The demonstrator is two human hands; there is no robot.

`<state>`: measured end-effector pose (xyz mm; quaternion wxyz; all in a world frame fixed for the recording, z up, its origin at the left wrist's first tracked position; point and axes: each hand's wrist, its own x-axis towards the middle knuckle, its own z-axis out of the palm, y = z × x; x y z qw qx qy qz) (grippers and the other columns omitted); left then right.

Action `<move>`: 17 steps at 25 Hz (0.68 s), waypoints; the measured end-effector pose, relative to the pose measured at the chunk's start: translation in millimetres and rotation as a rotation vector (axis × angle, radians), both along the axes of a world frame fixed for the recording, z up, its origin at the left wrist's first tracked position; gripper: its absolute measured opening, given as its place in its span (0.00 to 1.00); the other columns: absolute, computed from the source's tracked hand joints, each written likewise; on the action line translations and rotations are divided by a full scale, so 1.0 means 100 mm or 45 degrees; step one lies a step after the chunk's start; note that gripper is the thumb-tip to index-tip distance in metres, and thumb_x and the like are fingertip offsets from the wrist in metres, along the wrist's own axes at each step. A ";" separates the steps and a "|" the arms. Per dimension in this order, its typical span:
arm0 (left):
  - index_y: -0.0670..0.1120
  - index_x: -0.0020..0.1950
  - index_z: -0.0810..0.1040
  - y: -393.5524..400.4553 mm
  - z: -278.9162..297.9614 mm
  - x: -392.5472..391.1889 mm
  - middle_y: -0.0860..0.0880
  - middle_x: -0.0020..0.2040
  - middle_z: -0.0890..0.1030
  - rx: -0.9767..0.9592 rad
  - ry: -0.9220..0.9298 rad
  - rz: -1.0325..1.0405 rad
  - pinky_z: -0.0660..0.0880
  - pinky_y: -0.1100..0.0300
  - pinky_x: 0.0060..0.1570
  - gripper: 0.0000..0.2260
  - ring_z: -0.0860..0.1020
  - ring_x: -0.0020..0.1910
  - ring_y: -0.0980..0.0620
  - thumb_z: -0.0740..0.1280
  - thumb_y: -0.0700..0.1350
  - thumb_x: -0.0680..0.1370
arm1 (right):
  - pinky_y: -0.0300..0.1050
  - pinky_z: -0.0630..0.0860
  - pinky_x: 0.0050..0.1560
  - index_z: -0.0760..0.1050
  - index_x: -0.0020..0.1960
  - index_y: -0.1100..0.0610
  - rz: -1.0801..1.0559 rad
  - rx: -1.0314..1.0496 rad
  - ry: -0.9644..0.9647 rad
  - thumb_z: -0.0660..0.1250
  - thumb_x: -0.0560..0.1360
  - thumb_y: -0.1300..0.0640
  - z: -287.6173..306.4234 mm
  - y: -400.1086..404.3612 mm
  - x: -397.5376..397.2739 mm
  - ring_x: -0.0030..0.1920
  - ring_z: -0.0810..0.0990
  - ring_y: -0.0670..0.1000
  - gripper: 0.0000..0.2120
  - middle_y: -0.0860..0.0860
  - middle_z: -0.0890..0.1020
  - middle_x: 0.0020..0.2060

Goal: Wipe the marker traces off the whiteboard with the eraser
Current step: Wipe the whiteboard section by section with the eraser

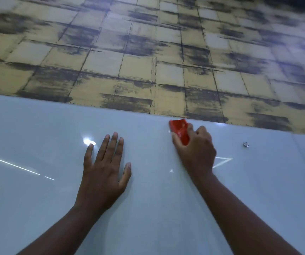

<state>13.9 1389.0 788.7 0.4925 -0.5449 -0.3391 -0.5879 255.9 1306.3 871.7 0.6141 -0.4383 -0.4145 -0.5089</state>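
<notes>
The right hand (195, 150) grips a red eraser (180, 130), thumb on its left side and fingers curled over its right side, so that the top half of the eraser sticks out beyond the knuckles. The eraser lies against the whiteboard (37, 199), just beside the board's upper edge, right of the middle of the view. The left hand (105, 170) lies flat on the board with fingers straight and slightly spread, palm down, holding nothing; it sits well apart from the right hand, lower and to the left of the eraser.

The board is glossy and pale, filling the lower half of the view. On it show bright streaks: a round glare spot (89, 141) by the left little finger, a thin slanted line (17, 166) further left, and an angled line (223, 161) peeking out beside the right wrist. Whether any of these are marker traces or reflections cannot be told. A small silver stud (246, 144) sits on the board to the right of the right hand. Above the board runs a wall (148, 52) patterned in yellow squares with dark smudges.
</notes>
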 end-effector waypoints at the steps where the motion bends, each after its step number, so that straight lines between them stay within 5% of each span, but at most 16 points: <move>1: 0.43 0.86 0.60 0.01 -0.02 0.00 0.44 0.87 0.58 0.003 -0.005 -0.001 0.56 0.35 0.81 0.32 0.57 0.86 0.46 0.52 0.58 0.84 | 0.44 0.70 0.42 0.77 0.67 0.57 0.033 0.025 0.093 0.67 0.78 0.37 0.09 -0.04 0.10 0.46 0.72 0.52 0.28 0.52 0.71 0.45; 5: 0.43 0.86 0.58 0.01 -0.01 0.02 0.44 0.87 0.57 0.006 0.003 -0.015 0.55 0.35 0.82 0.32 0.55 0.86 0.46 0.51 0.58 0.85 | 0.44 0.69 0.47 0.79 0.66 0.57 0.170 0.064 0.241 0.68 0.77 0.37 0.39 -0.04 -0.05 0.51 0.74 0.53 0.27 0.52 0.72 0.48; 11: 0.42 0.85 0.63 0.05 0.00 0.01 0.43 0.85 0.62 -0.002 -0.004 -0.036 0.55 0.35 0.82 0.32 0.57 0.85 0.47 0.52 0.60 0.86 | 0.47 0.79 0.48 0.73 0.73 0.54 0.211 -0.007 -0.381 0.67 0.77 0.35 0.06 0.22 -1.30 0.51 0.76 0.52 0.32 0.54 0.77 0.52; 17: 0.42 0.86 0.60 0.04 -0.01 -0.01 0.44 0.86 0.59 0.006 -0.013 -0.056 0.58 0.35 0.81 0.34 0.57 0.86 0.47 0.51 0.60 0.85 | 0.48 0.80 0.44 0.73 0.72 0.54 0.086 0.025 -0.446 0.66 0.78 0.35 0.18 0.16 -0.85 0.49 0.77 0.52 0.30 0.54 0.77 0.50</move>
